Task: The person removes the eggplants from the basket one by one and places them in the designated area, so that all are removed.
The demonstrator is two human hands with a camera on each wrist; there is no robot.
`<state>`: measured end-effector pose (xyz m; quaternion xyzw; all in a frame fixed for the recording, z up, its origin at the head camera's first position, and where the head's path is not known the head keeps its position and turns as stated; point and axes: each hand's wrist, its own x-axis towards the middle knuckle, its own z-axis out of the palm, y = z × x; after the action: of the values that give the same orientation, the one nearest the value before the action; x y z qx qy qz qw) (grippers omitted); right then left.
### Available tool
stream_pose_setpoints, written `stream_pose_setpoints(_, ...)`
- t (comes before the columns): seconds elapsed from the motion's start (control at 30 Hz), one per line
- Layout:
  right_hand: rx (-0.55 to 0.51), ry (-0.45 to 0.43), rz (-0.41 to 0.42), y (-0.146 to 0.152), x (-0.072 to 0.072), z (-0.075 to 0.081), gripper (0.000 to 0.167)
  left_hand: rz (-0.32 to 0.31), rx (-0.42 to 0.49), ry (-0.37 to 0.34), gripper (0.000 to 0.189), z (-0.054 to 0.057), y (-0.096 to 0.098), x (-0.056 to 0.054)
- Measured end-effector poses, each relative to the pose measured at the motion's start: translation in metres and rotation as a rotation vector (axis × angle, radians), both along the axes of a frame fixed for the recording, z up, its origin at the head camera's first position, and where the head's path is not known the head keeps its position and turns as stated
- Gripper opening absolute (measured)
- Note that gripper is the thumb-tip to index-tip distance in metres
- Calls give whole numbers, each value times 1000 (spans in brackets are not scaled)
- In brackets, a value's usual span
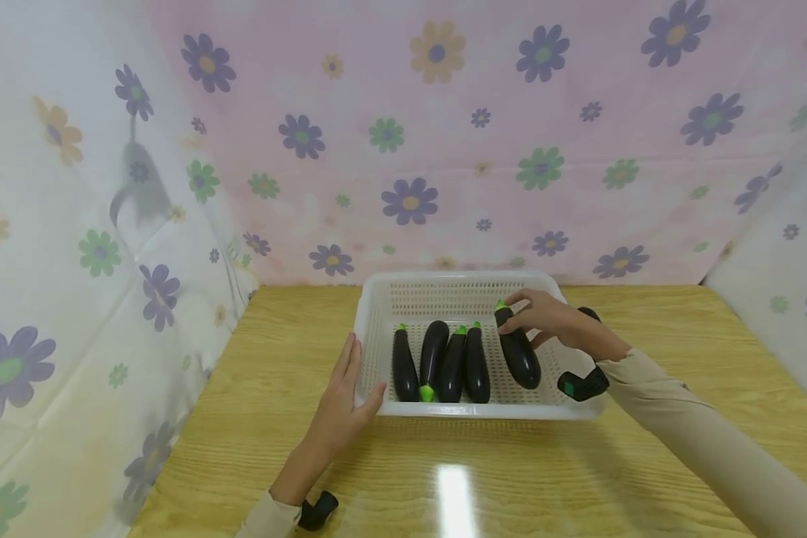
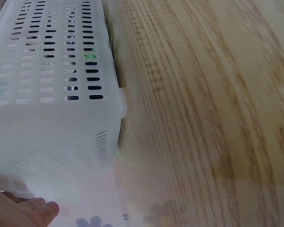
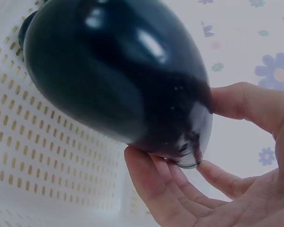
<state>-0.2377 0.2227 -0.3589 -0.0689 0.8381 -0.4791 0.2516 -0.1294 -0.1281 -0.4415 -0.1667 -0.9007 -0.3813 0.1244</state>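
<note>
A white perforated plastic basket (image 1: pixel 471 410) stands on the wooden table, with several dark purple eggplants (image 1: pixel 433 359) lying side by side in its left and middle part. My right hand (image 1: pixel 553 317) grips another eggplant (image 1: pixel 521 360) near its green stem end, tilted over the right part of the basket. In the right wrist view, thumb and fingers surround one end of that glossy eggplant (image 3: pixel 113 80). My left hand (image 1: pixel 339 400) rests against the basket's left side, fingers straight along the wall and thumb at the front corner. Its fingertips (image 2: pixel 49 211) show by the basket wall (image 2: pixel 52 118) in the left wrist view.
The wooden table (image 1: pixel 276 336) extends to both sides and in front of the basket. A flowered cloth (image 1: pixel 350 187) hangs behind it and along both sides. Black wrist devices (image 1: pixel 583 383) are worn on both arms, the right one close to the basket's right rim.
</note>
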Motion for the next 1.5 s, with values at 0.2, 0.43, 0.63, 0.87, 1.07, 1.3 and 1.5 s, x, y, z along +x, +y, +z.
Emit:
stream_pose_setpoints(0.2,-11,16,-5,7,3,9,70,-3,3,17,78,-3,0,2)
stream_pose_setpoints(0.43,-31,50,1,18,6,16,72,-10,7,31,78,-3,0,1)
stream_pose_setpoints(0.63,-29,67,19,23,8,22,72,-5,17,42,77,-1,-2,2)
stream_pose_setpoints(0.87,-19,90,26,30,10,28,73,8,14,80,77,0,-3,1)
stream_pose_setpoints(1.07,-27,101,13,39,13,36,74,6,19,61,78,0,-2,-1)
stream_pose_setpoints(1.3,32,145,12,56,22,42,74,-3,30,40,76,-4,-1,-2)
stream_pose_setpoints(1.5,9,152,-11,69,27,44,74,-6,32,40,77,-5,0,-2)
